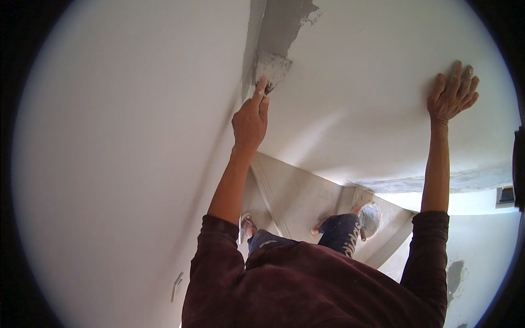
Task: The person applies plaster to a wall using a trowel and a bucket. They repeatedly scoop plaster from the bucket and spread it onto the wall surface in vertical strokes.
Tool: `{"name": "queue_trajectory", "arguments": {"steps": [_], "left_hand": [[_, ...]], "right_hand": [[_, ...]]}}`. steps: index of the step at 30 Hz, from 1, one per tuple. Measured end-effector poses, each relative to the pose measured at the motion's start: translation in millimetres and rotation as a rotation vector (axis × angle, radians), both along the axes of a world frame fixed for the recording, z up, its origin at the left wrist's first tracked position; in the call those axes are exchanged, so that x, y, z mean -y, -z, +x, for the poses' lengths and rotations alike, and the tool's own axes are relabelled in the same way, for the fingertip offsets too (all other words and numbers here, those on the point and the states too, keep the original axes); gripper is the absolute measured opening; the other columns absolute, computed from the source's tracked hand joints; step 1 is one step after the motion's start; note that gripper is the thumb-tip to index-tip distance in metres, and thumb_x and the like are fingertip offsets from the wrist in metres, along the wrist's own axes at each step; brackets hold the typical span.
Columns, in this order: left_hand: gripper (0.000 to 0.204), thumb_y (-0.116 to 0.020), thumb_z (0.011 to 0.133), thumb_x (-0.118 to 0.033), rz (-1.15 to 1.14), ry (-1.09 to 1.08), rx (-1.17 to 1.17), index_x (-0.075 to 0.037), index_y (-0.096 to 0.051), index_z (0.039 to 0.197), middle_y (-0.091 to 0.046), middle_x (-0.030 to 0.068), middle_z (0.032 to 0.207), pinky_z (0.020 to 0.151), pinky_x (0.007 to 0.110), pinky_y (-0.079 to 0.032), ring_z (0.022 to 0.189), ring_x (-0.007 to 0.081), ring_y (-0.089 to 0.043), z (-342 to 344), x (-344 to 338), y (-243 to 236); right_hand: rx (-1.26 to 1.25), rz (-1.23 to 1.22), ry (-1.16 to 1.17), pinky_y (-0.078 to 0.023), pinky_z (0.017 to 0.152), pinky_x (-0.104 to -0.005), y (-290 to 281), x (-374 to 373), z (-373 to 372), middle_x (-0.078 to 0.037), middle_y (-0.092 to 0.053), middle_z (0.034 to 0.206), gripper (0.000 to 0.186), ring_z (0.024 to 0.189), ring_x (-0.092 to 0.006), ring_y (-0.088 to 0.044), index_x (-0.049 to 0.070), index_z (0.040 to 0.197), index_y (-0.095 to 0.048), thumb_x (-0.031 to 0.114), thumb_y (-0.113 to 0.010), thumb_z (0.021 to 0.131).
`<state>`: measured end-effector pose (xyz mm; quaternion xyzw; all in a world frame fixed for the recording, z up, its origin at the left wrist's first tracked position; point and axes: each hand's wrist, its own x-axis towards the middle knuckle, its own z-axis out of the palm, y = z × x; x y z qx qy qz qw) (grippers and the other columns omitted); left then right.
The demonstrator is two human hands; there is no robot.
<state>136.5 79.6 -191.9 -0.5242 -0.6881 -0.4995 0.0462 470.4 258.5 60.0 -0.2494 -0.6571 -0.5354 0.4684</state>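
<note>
My left hand, at the upper centre, grips a putty knife, index finger stretched toward its wide, smeared blade. The blade is on the inside corner between the left wall and the sloped white surface, at the lower end of a ragged band of grey plaster. Whether the blade presses on the plaster, I cannot tell. My right hand rests on the white surface at the right, fingers apart and holding nothing, with pale smudges on the fingertips.
My feet are on beige stone stairs below. A round container with grey material sits beside my leg at the lower right. A small dark opening and a wall with grey patches are at the far right.
</note>
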Motion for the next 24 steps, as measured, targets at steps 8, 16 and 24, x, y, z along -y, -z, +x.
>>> {"name": "queue_trajectory", "arguments": {"steps": [8, 16, 24], "left_hand": [[0.053, -0.044, 0.1, -0.03, -0.167, -0.1, -0.06, -0.028, -0.025, 0.149, -0.059, 0.0119, 0.068, 0.056, 0.043, -0.05, 0.06, 0.0295, -0.062, -8.6, -18.6, -3.8], [0.054, -0.046, 0.099, -0.029, -0.34, 0.022, 0.01, -0.031, -0.025, 0.148, -0.061, 0.013, 0.07, 0.061, 0.045, -0.051, 0.064, 0.0309, -0.062, -13.6, -21.6, 50.0], [0.053, -0.048, 0.098, -0.027, -0.36, -0.002, 0.066, -0.028, -0.03, 0.147, -0.06, 0.0124, 0.073, 0.058, 0.042, -0.05, 0.063, 0.0302, -0.061, -2.9, -0.1, 158.9]], "right_hand": [[0.01, 0.01, -0.033, -0.013, 0.109, -0.0501, -1.6, -6.6, -7.2, -0.009, -0.045, 0.141, 0.05, 0.137, -0.0299, -0.029, 0.017, 0.134, -0.053, 0.044, -0.043, 0.094], [0.119, 0.099, -0.024, -0.023, 0.103, -0.0487, -11.0, -23.2, 18.6, -0.015, -0.054, 0.129, 0.049, 0.126, -0.031, -0.04, 0.013, 0.127, -0.059, 0.047, -0.046, 0.094], [0.151, 0.157, -0.045, -0.027, 0.1, -0.0495, -10.0, -15.2, 8.0, -0.015, -0.058, 0.124, 0.048, 0.123, -0.0308, -0.042, 0.013, 0.124, -0.061, 0.048, -0.046, 0.094]]}}
